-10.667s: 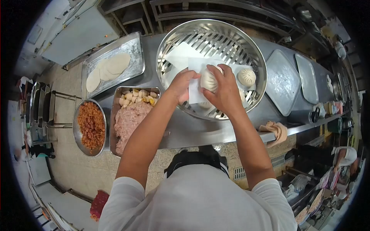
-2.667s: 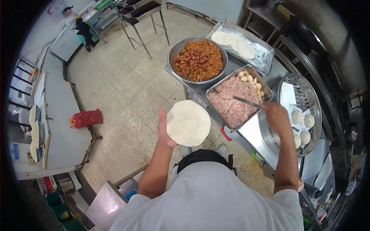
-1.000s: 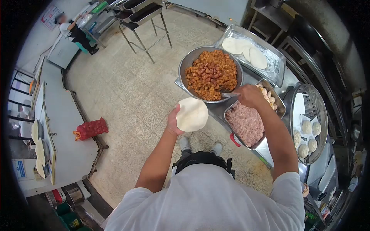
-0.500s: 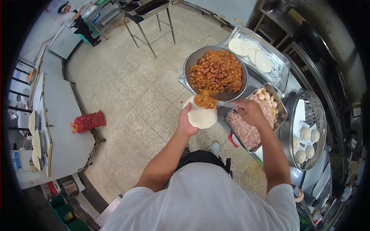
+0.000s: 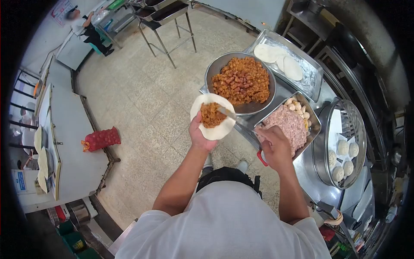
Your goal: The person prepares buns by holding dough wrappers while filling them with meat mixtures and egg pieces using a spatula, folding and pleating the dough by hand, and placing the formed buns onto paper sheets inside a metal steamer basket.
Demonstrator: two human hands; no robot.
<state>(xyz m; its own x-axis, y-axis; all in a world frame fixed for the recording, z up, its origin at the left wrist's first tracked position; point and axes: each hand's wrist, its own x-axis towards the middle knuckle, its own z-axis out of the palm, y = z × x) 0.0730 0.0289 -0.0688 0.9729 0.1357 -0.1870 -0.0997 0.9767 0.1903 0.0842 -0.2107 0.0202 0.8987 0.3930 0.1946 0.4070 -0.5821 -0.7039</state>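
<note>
A red sack (image 5: 101, 139) lies on the speckled floor (image 5: 142, 93) beside a white cabinet (image 5: 82, 166).

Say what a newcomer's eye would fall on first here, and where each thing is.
Most likely the orange-brown filling in the bowl, above and right of the middle. Next, perhaps, the pale dough on the left hand, near the middle, topped with similar filling, with the spatula in the right hand reaching to it. The red sack on the floor at left also stands out.
</note>
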